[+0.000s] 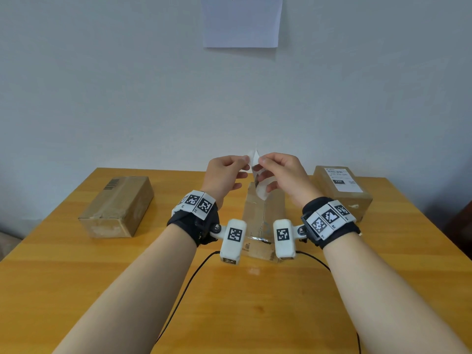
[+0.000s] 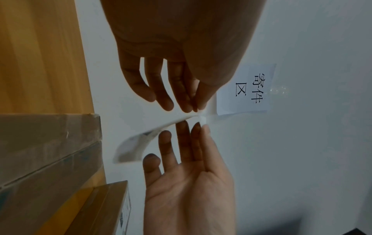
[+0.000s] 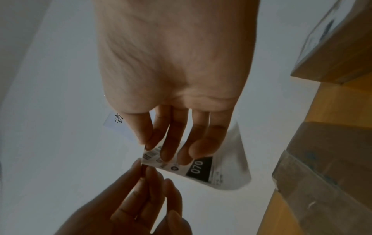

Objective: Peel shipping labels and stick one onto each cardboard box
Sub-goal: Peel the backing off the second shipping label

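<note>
On the wooden surface [image 1: 255,302], the middle cardboard box [image 1: 263,226] lies directly below the raised hands, its long axis running near to far, its top bare of any label. Above its far end, the left hand [image 1: 224,175] and the right hand [image 1: 281,175] meet at the upper corner of a shipping label [image 1: 260,190]. The left fingers [image 2: 199,127] pinch one layer at that corner; the right fingers [image 3: 161,143] pinch the other and back the printed sheet, which hangs down toward the box. The layers have parted only at the corner, so peeling appears barely begun. The box sits straight below the label, equally near both hands. To the far left lies an unlabelled box [image 1: 117,208]; to the far right, a box [image 1: 342,192] carrying a stuck label [image 1: 342,180]. A paper sign [image 1: 241,21] hangs on the far wall.
</note>
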The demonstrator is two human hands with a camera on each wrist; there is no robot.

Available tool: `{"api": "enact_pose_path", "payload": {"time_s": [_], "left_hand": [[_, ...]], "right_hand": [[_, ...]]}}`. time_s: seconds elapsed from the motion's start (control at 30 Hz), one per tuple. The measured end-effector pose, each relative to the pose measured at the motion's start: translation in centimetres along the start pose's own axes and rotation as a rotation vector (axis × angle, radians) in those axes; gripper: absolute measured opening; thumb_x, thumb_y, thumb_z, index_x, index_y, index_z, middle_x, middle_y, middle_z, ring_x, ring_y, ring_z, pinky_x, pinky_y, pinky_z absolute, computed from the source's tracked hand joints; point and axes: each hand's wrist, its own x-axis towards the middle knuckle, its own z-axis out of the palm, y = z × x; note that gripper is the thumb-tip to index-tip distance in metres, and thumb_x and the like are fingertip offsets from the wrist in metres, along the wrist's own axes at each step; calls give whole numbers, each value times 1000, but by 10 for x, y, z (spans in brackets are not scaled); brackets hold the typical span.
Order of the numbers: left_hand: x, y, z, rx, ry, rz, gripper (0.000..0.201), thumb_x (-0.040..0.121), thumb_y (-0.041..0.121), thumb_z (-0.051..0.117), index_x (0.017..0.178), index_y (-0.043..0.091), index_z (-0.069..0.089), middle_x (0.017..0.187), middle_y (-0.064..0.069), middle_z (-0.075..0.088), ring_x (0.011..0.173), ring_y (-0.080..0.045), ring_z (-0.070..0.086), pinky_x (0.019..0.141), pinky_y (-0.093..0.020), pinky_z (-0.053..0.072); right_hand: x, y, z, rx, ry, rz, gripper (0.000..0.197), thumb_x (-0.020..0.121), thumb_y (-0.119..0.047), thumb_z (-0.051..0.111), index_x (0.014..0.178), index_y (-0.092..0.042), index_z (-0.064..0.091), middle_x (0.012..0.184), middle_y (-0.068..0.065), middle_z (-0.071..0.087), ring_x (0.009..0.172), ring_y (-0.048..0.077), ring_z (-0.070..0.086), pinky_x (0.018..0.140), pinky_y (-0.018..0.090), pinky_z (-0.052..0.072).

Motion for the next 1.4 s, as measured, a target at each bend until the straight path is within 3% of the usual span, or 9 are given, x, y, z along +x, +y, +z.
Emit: {"api": "enact_pose_path", "payload": {"time_s": [0.17, 0.87, 1.27, 1.4], "left_hand": [[0, 2, 2, -35, 26, -7, 16, 104, 31, 66, 97, 19, 74, 90, 8, 72, 82, -11, 69, 72, -30, 56], [-1, 6, 2, -129, 81, -40, 16, 102, 28, 67, 93, 16, 72, 87, 7, 68, 79, -13, 67, 70, -29, 56], [-1, 7, -3, -169, 111, -78, 16, 102, 27, 66, 93, 16, 71, 88, 5, 66, 82, -15, 69, 69, -31, 55], [0, 7, -4, -180, 119, -85, 16, 102, 27, 66, 89, 17, 70, 88, 4, 66, 81, -15, 69, 69, -31, 56]], "right_hand": [[2, 2, -3, 65, 17, 43, 16, 106, -22, 60, 104, -12, 71, 99, 7, 77, 81, 21, 70, 56, 32, 55], [-3, -3, -10, 160, 42, 49, 15, 106, -14, 58, 95, -10, 68, 91, 10, 74, 75, 24, 67, 51, 34, 53], [-2, -2, -10, 254, 42, 56, 16, 105, -11, 58, 91, -5, 64, 93, 20, 68, 72, 32, 67, 55, 41, 58], [-1, -3, -9, 249, 52, 58, 16, 105, -11, 57, 92, -5, 64, 90, 17, 71, 73, 32, 69, 58, 43, 60]]}}
